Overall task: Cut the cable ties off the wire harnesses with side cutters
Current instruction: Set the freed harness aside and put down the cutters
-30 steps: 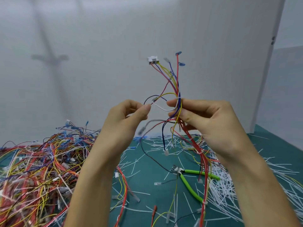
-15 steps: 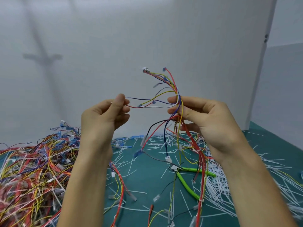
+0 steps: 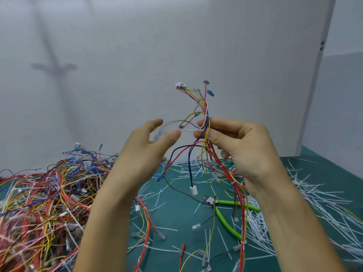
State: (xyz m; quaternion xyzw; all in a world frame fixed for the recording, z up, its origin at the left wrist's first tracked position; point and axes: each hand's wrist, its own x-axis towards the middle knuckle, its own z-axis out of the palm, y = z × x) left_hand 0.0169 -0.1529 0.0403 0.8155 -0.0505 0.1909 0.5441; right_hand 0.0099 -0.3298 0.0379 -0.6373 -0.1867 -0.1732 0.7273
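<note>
**While the cutters lie idle, one harness gets sorted by hand**

Far to the left of the side cutters [image 3: 226, 224], which lie untouched on the green mat [image 3: 176, 218], sits one heap of wire harnesses [image 3: 45, 203], too tangled to count. Nearer the cutters and raised above them, the left hand [image 3: 145, 152] is blurred, with thumb and fingers spread apart. A pale wire loop crosses the gap, and the hand seems to grip nothing. Above the cutters hangs the one harness [image 3: 204, 107] being worked, its loose ends fanned upward and its red trunk passing in front of the cutter handles. The right hand [image 3: 241, 150], above and just right of the cutters, pinches that bundle between thumb and fingertips. On it I count at least three white cable ties [image 3: 205, 116]: one just above the pinch, the others lower on the trunk. Right of the cutters spreads a litter of cut tie strips [image 3: 314, 193], beyond counting.

Judged from this, the step is finding the next tie, not cutting. The next move calls for one hand to steady the bundle while the other reaches down for the cutters. The blades should then nip the tie alone, clear of the wires.
</note>
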